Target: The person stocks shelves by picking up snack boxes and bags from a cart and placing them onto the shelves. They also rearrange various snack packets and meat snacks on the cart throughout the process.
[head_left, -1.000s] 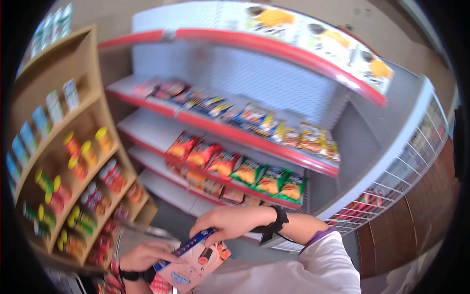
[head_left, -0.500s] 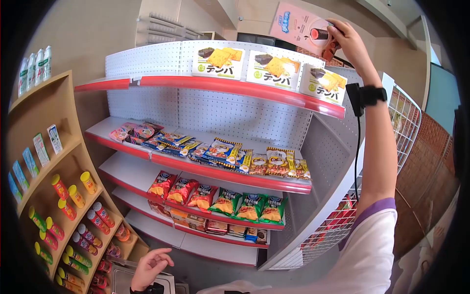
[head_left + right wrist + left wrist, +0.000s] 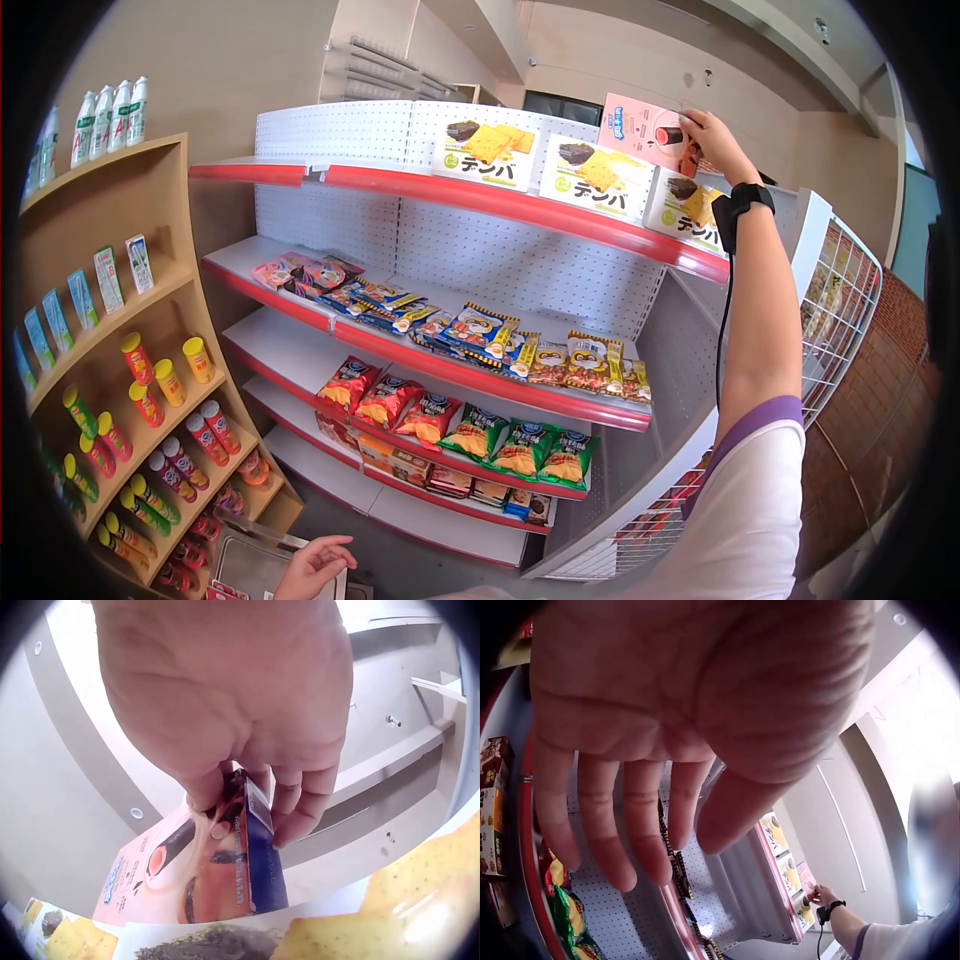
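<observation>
Box, pink, upper right of head frame, pinched by right hand's fingers behind white cracker packs; left hand, lower left, fingers loosely apart.

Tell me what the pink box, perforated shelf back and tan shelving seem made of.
The pink box: printed cardboard, seemingly smooth, with crisp straight edges.
The perforated shelf back: probably painted metal, pale, with even rows of small holes.
The tan shelving: matte wood or wood-look board; no clear grain settles it.
</observation>
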Available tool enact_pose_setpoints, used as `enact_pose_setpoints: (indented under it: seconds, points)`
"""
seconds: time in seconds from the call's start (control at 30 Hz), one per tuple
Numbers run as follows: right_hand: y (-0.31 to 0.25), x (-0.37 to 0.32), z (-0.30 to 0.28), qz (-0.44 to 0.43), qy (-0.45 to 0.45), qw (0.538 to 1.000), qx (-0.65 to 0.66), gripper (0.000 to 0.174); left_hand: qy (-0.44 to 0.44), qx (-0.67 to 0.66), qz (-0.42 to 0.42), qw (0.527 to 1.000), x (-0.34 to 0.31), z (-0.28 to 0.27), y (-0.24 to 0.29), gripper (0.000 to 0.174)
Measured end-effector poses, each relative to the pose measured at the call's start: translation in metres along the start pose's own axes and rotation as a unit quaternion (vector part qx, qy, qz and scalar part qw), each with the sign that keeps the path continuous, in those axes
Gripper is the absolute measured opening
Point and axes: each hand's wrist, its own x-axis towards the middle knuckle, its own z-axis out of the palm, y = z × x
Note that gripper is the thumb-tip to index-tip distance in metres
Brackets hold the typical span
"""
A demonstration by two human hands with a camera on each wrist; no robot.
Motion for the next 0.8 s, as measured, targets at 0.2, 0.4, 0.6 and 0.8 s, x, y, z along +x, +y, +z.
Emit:
enact_pose_setpoints:
  seconds: [0.2,0.4,0.6,0.8]
  points:
    - [-0.012,-0.013,-0.002,0.062,-0.001,0.994,0.092,0.028,0.004,0.003,0.003,1.0,0.003,0.009,0.004,0.035]
    - [-0.013,-0.016,-0.003,0.103,0.004,0.984,0.145,0.028,-0.012,0.004,0.001,1.0,0.009,0.013,-0.001,0.037]
    - [-0.011,-0.018,-0.003,0.095,0.008,0.985,0.141,0.033,-0.021,0.012,-0.011,1.0,0.009,0.012,-0.004,0.039]
    - [0.015,-0.005,-0.001,0.047,0.084,0.99,0.106,0.044,-0.026,0.012,-0.014,0.999,0.012,0.008,-0.008,0.037]
